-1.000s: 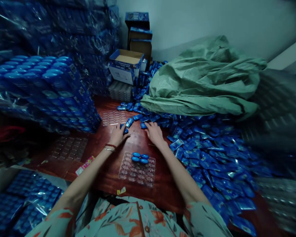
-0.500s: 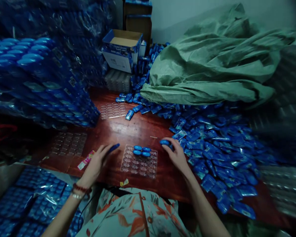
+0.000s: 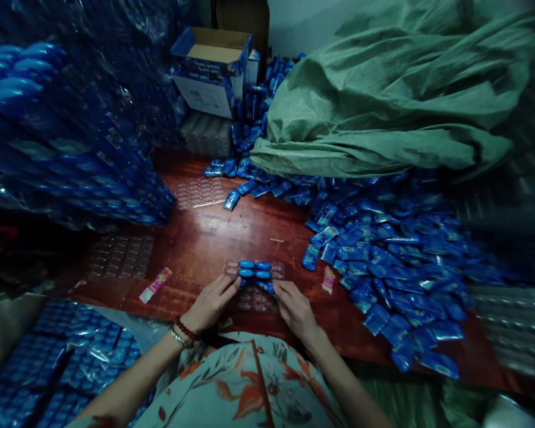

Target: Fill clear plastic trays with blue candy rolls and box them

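A clear plastic tray (image 3: 255, 299) with rows of hollows lies near the table's front edge. Several blue packs (image 3: 254, 268) stand in its far rows. At the tray's left side, my left hand (image 3: 214, 302) has its fingers closed on a blue pack (image 3: 243, 283) just below those rows. My right hand (image 3: 294, 303) pinches another blue pack (image 3: 264, 286) at the tray's right side. Both packs are partly covered by the fingers.
Loose blue packs (image 3: 383, 267) heap on the right, under a green cloth (image 3: 383, 107). Wrapped stacks (image 3: 84, 142) rise at left. An open box (image 3: 207, 89) stands behind. Other trays (image 3: 200, 193) and pink wrappers (image 3: 156, 285) lie on the table (image 3: 191, 238).
Both hands have come inward to the tray, each with a blue pack. A pink wrapper now shows where my right hand was. The view has shifted slightly.
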Demonstrator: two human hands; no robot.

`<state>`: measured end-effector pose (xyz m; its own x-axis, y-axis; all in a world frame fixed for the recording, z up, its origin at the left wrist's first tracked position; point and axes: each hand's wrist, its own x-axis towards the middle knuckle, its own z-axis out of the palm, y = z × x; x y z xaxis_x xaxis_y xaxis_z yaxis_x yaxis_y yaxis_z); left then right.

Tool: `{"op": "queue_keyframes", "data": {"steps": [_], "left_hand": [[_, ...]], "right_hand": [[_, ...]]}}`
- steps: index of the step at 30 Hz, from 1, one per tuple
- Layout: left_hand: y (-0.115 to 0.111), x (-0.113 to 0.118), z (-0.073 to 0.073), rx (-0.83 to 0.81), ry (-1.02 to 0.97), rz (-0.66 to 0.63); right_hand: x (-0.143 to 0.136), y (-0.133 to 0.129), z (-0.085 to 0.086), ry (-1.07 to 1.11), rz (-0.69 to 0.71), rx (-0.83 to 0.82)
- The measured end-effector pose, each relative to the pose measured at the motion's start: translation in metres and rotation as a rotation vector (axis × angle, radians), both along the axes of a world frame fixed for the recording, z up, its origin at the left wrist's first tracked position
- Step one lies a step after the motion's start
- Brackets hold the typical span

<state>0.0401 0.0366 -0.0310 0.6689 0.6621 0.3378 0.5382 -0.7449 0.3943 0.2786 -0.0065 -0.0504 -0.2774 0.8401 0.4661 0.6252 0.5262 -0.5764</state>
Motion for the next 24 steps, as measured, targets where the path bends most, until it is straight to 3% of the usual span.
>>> {"op": "queue_keyframes", "data": {"steps": [5,9,17,24], "left_hand": [[0.003,0.009,0.011,-0.036,0.192,-0.091],[0.001,0.017,0.012,-0.048,0.263,-0.092],[0.003,0.015,-0.003,0.098,0.180,0.005],[0.012,0.023,0.002,0.145,0.152,-0.148]], "right_hand": [[0.000,0.011,0.031,-0.433,0.043,0.044],[-0.013,0.018,0.043,-0.657,0.076,0.080],[-0.026,0.008,0.041,-0.710,-0.047,0.096],[-0.025,0.004,0.029,-0.654,-0.111,0.144]]}}
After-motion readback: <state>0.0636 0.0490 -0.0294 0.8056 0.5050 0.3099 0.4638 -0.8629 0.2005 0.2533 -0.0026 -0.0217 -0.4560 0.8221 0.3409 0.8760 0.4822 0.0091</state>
